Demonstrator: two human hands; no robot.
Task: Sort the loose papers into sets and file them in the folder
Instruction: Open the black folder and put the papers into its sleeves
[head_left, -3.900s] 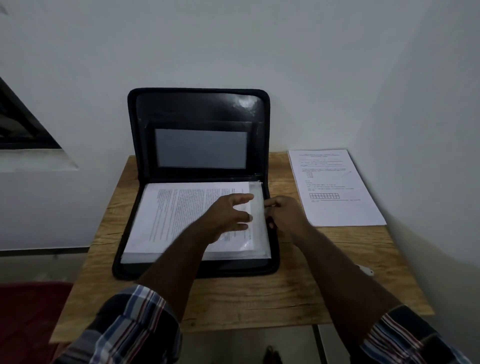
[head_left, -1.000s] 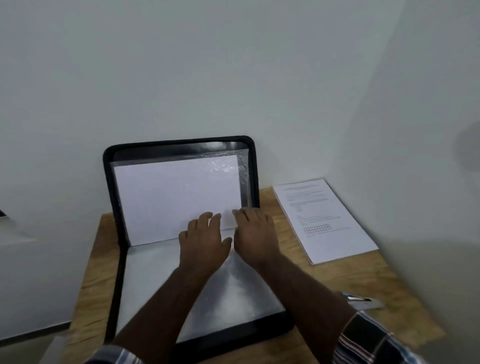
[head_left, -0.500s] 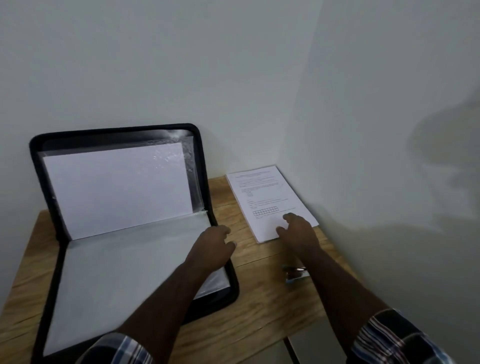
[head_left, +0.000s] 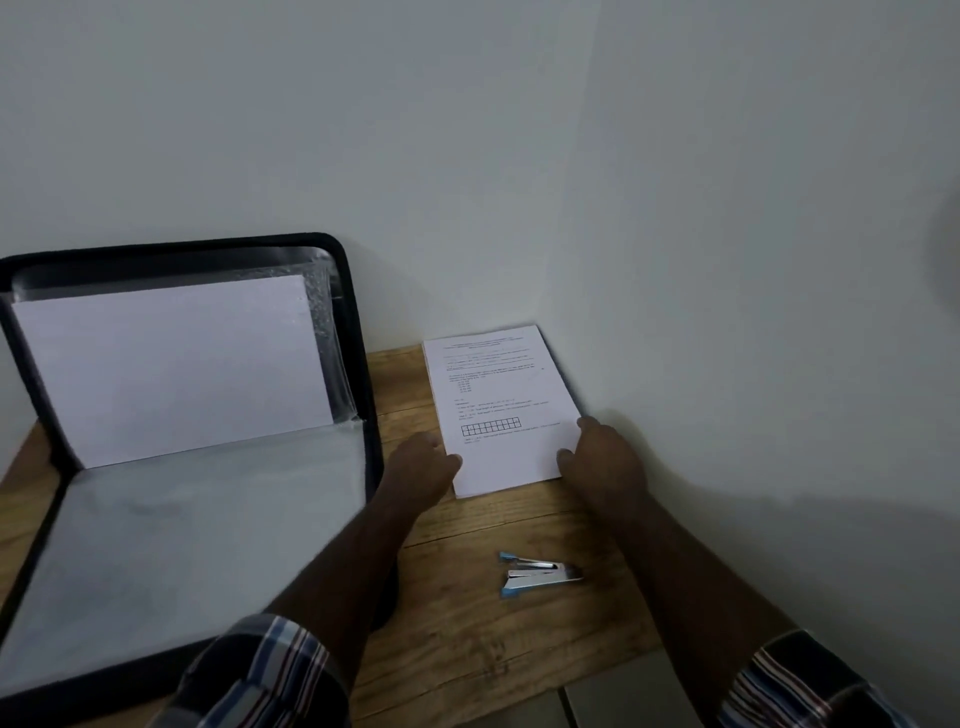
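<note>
Your left hand (head_left: 423, 470) and right hand (head_left: 605, 460) flank the near end of the paper stack (head_left: 501, 410), which lies flat on the desk (head_left: 493, 639) in the corner by the wall. Fingers of both hands curl onto its side edges, gripping it. The open folder (head_left: 208, 519) sits just left; a stapler (head_left: 540, 574) lies nearer you.

One open folder (head_left: 358, 332) fills the left of the frame, holding one blank sheet (head_left: 171, 369). One paper stack (head_left: 498, 405) lies at centre, one stapler (head_left: 540, 574) below it, and two hands.
</note>
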